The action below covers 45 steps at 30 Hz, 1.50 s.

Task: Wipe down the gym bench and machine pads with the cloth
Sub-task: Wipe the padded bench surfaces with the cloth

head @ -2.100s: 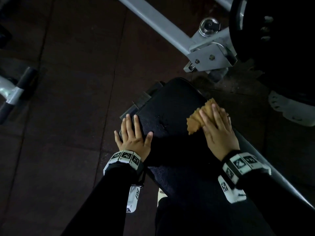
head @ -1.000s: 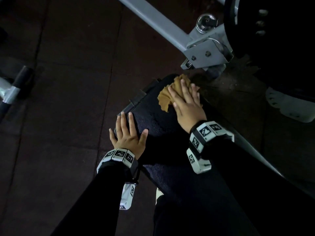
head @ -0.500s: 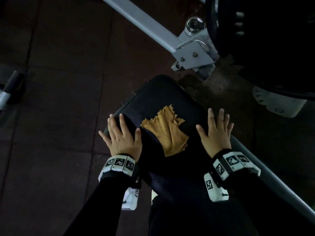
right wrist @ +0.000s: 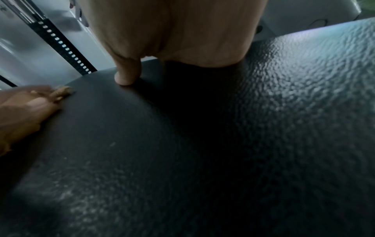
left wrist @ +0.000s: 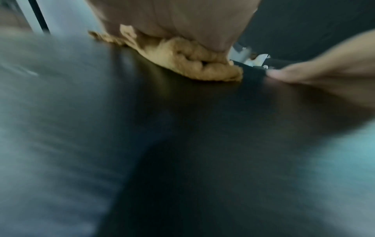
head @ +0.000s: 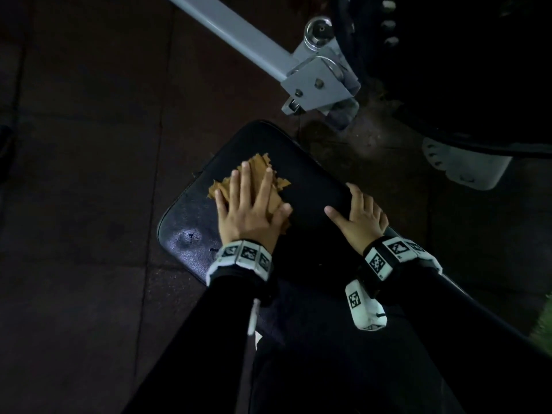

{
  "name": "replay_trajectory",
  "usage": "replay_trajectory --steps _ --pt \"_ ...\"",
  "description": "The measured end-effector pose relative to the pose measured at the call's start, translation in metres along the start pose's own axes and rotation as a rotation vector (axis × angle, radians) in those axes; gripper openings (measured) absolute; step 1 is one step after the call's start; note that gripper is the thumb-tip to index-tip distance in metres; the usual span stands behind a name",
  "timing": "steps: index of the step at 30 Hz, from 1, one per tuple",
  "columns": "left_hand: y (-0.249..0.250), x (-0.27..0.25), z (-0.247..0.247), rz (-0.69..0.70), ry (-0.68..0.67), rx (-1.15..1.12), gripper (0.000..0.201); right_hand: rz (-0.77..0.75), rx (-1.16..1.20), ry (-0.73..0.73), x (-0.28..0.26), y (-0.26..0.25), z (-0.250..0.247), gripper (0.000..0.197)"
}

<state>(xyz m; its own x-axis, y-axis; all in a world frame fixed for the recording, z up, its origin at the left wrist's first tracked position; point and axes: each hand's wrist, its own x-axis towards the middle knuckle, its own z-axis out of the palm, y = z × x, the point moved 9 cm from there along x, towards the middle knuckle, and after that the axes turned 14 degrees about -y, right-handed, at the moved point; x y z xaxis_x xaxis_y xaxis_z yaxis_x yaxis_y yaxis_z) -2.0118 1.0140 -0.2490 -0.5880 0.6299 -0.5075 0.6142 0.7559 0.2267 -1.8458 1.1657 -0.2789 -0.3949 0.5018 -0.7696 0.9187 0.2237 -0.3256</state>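
A black padded bench (head: 313, 180) runs away from me, with a scuffed tear (head: 188, 236) near its left corner. A tan cloth (head: 258, 167) lies on the pad's far left part. My left hand (head: 248, 204) presses flat on the cloth with straight, spread fingers. In the left wrist view the cloth (left wrist: 194, 64) bunches under the palm (left wrist: 172, 20). My right hand (head: 361, 219) holds the pad's right edge, thumb lying on top and fingers bent over the side. The right wrist view shows that thumb (right wrist: 125, 75) pressed on the grained pad (right wrist: 202, 144).
A grey steel beam (head: 239, 28) ends in a bolted bracket (head: 316, 82) just beyond the bench end. A large black weight plate (head: 463, 55) and a white machine foot (head: 466, 165) stand at the upper right. Dark rubber floor tiles (head: 89, 144) lie to the left.
The right hand wiped the far end, then left the cloth lying on the pad. The left hand has since moved right onto the cloth, and the right hand now holds the right edge.
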Motion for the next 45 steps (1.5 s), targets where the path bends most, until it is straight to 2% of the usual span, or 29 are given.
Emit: replay_trajectory --steps 2,7,11,15,19,22,25,27,30,34,35,39,45 --pt "-0.025 0.001 -0.01 -0.034 0.032 -0.018 0.069 -0.005 0.005 0.007 0.0 0.001 0.0 0.075" --pt "-0.09 -0.039 -0.004 -0.268 0.123 -0.228 0.068 -0.011 -0.009 0.0 0.004 0.003 0.002 0.075" --pt "-0.079 -0.085 0.024 -0.325 0.159 -0.284 0.068 -0.018 -0.013 0.015 0.005 0.004 0.003 0.074" --pt "-0.033 -0.093 0.047 -0.294 0.082 -0.288 0.067 -0.03 -0.01 0.017 0.007 0.005 0.003 0.075" --pt "0.01 -0.062 0.044 -0.131 0.054 -0.197 0.063 -0.031 0.004 0.025 0.008 0.006 0.003 0.074" --pt "0.009 -0.026 0.02 -0.058 0.106 -0.114 0.06 -0.03 0.014 0.027 0.008 0.006 0.003 0.075" --pt "-0.015 -0.002 -0.003 -0.05 0.142 -0.06 0.057 -0.037 0.014 0.025 0.008 0.007 0.003 0.076" --pt "-0.041 -0.001 -0.011 -0.1 0.171 -0.077 0.056 -0.039 0.012 0.018 0.008 0.006 0.003 0.076" --pt "-0.077 -0.024 -0.004 -0.259 0.2 -0.184 0.057 -0.041 0.008 0.009 0.008 0.007 0.004 0.076" --pt "-0.068 -0.069 0.024 -0.379 0.207 -0.259 0.06 -0.034 -0.002 0.007 0.008 0.006 0.003 0.075" --pt "-0.055 -0.076 0.031 -0.358 0.194 -0.251 0.06 -0.032 -0.003 0.005 0.008 0.006 0.003 0.075" --pt "0.004 -0.081 0.052 -0.12 0.108 -0.157 0.061 -0.026 -0.007 -0.003 0.008 0.006 0.003 0.074" --pt "-0.016 -0.058 0.027 -0.068 0.15 -0.144 0.055 -0.028 -0.016 -0.007 0.009 0.008 0.002 0.075"
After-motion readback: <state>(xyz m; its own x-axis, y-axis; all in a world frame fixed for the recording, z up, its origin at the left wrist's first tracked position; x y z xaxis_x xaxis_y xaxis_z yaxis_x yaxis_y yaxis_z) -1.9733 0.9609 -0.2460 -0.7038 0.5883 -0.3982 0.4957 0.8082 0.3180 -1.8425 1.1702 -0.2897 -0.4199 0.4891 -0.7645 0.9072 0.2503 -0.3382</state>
